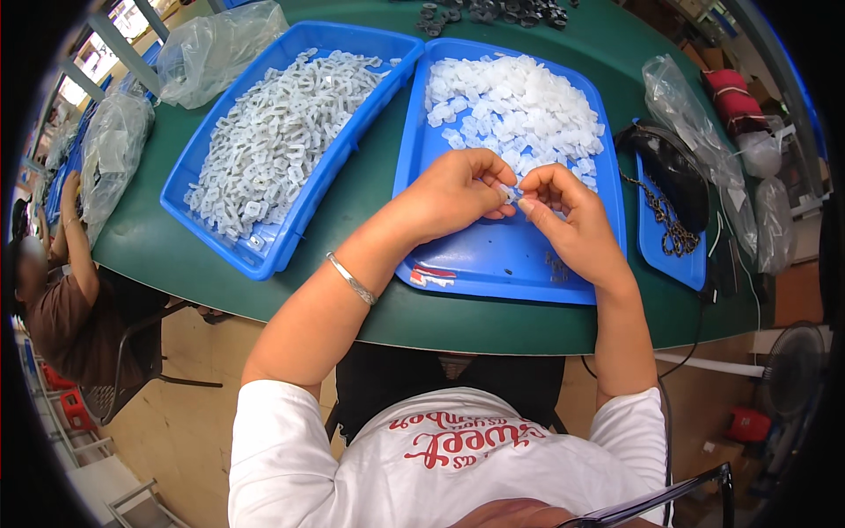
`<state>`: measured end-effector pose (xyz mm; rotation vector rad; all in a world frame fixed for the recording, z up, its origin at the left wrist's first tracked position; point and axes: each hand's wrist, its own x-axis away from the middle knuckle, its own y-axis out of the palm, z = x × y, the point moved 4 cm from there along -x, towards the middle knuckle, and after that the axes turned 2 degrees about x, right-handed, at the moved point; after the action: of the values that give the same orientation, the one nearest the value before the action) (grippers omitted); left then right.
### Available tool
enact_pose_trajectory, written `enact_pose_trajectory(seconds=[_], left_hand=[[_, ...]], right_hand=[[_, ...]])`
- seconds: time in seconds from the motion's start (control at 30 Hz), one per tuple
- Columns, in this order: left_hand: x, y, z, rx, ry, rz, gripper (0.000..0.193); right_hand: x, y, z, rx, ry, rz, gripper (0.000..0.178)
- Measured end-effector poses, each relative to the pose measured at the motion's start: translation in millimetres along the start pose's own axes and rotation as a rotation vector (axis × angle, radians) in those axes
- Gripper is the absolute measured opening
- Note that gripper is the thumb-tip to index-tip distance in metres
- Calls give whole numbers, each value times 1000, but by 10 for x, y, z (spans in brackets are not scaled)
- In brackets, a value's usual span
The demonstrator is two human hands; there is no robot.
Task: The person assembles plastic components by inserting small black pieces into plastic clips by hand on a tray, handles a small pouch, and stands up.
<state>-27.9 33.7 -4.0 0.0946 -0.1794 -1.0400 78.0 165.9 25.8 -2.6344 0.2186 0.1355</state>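
My left hand point(464, 191) and my right hand point(566, 216) meet over the blue tray point(493, 275), fingertips almost touching. Between the left thumb and fingers is a small whitish plastic piece point(509, 192), partly hidden. The right thumb and forefinger pinch close beside it; whatever they hold is too small to make out. Beyond my fingers, a heap of translucent white plastic pieces point(519, 101) covers the far part of the tray. To the left, a deeper blue bin point(286, 251) holds a large pile of greyish-white plastic parts point(277, 132).
Both containers stand on a green table point(352, 211). Black parts point(493, 11) lie at the far edge. On the right are a small blue tray point(673, 260), a black bag point(673, 167) with a chain and clear plastic bags point(691, 114). Another person point(75, 308) sits at far left.
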Motion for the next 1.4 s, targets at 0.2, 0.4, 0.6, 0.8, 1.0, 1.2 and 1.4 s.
enact_pose_trajectory(seconds=[0.2,0.4,0.6,0.8,1.0,1.2,1.4], left_hand=[[23,-9,46,-54,27,18,21],[32,23,87,-25,65,55,19],[21,11,82,-7,32,13,18],[26,11,65,-47,57,11,21],[42,58,107,-34,70,23,21],[33,27,81,-54,55,-2,24],[28,35,86,-53,49,-11,27]], right_hand=[[-14,45,60,-114,79,-58,15],[-27,17,94,-208,129,-39,14],[-32,-35,135,-253,137,16,14],[-40,-3,130,-255,122,0,14],[-29,-4,137,-159,125,10,14],[-31,17,127,-107,111,33,14],[-29,19,113,-170,141,0,13]])
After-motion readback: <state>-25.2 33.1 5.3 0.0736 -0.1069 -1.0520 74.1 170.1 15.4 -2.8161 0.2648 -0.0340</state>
